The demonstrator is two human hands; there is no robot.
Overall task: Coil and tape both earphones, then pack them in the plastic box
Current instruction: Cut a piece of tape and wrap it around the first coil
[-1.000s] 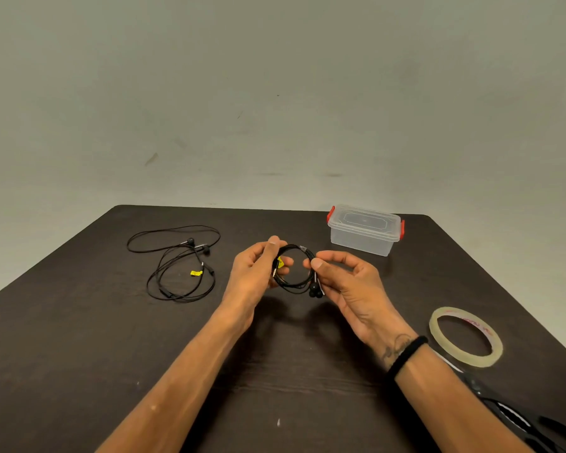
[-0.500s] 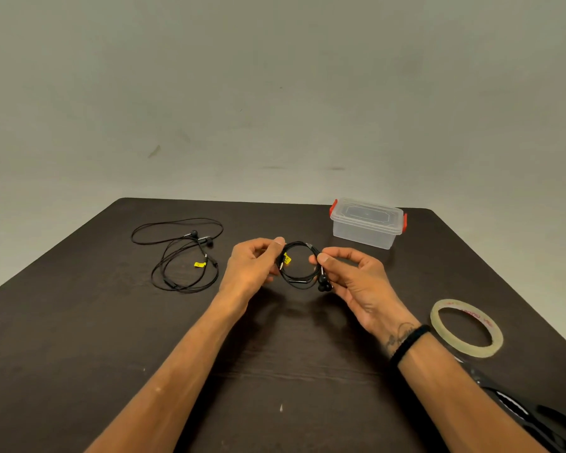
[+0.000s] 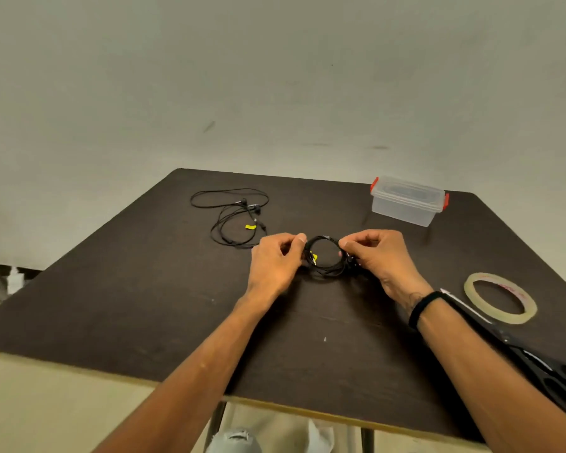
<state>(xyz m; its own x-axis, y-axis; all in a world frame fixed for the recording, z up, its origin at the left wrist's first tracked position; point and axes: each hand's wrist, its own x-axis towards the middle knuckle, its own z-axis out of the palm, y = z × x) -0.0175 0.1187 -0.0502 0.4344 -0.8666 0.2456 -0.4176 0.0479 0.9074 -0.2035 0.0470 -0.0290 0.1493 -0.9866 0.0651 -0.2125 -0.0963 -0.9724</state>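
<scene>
**Counter inventory — earphones, box, tape**

Item 1. Coiled earphone (image 3: 324, 258): black cord wound into a small round loop with a yellow tag on its left side, held just above the middle of the dark counter (image 3: 128, 289). The left hand (image 3: 275, 263) pinches the loop's left side, fingers curled round the cord; the right hand (image 3: 378, 256) pinches the right side the same way, where the earbuds hang against the palm. A black band sits on the right wrist.

Item 2. Loose earphone (image 3: 234, 220): black, uncoiled, lying in slack loops on the counter at far left of the hands, with a yellow tag among the strands — touched by neither hand.

Item 3. Plastic box (image 3: 406, 202): clear, lid on, red clips at both ends, standing at the far right of the counter, well apart from the hands.

Item 4. Tape roll (image 3: 500, 297): clear tape, lying flat near the right edge, just beside the right forearm.

Item 5. Black object (image 3: 536, 364): partly hidden under the right forearm; kind not told.
</scene>
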